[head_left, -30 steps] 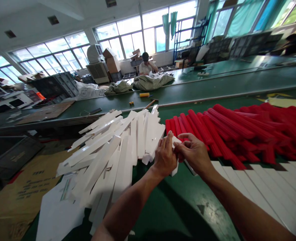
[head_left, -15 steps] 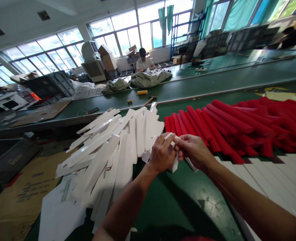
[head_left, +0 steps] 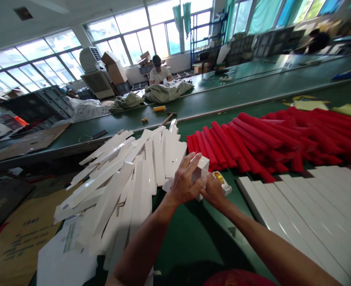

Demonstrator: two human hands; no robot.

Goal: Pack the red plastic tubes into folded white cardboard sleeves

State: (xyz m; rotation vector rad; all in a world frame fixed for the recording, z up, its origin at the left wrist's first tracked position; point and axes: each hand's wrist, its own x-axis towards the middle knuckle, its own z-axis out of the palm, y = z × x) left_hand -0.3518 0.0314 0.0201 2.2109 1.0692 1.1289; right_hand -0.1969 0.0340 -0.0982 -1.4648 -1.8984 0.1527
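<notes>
My left hand [head_left: 186, 180] is wrapped round a small white box [head_left: 203, 166], with its fingers lying over the top. My right hand [head_left: 213, 190] is closed against the box's lower right side, its fingertips partly hidden. Just beyond the right knuckles, a clear tape dispenser with a yellow roll [head_left: 218, 178] shows on the green table [head_left: 178, 242]; whether the hand touches it I cannot tell. Left of my hands lies a loose heap of long white cartons [head_left: 145, 174].
Red ribbed tubes [head_left: 253, 139] are piled at the back right. White boxes [head_left: 300, 206] lie in a row at the right. Behind are a yellow-handled tool [head_left: 159, 108], a hammer [head_left: 168, 118] and a grey sack [head_left: 166, 92]. A co-worker [head_left: 160, 73] sits at the far table.
The view has shifted to the right. The white box has turned so that more of its end shows between my hands. My right hand has changed from a fingertip pinch to a closed grip lower down.
</notes>
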